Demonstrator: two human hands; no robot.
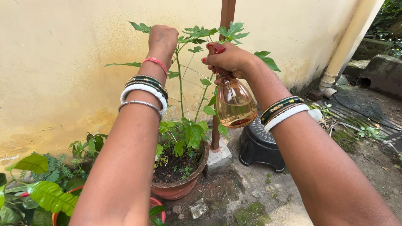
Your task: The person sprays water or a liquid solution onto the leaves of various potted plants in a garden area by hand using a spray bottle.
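My right hand (231, 58) grips the red trigger head of a clear amber spray bottle (234, 104), raised in front of a tall green leafy plant (197, 33). The bottle hangs below my fist with a little liquid in its bottom. My left hand (162, 39) is raised among the plant's upper stems and leaves, fingers curled; whether it holds a stem is hidden. The plant grows from a terracotta pot (180, 188) filled with dark soil. Both wrists wear bangles.
A yellow stained wall (63, 62) stands just behind the plant. A brown post (226, 12) on a concrete block rises behind the bottle. A black overturned plastic pot (259, 146) sits to the right, more potted plants (46, 188) at lower left, a drainpipe (347, 46) at right.
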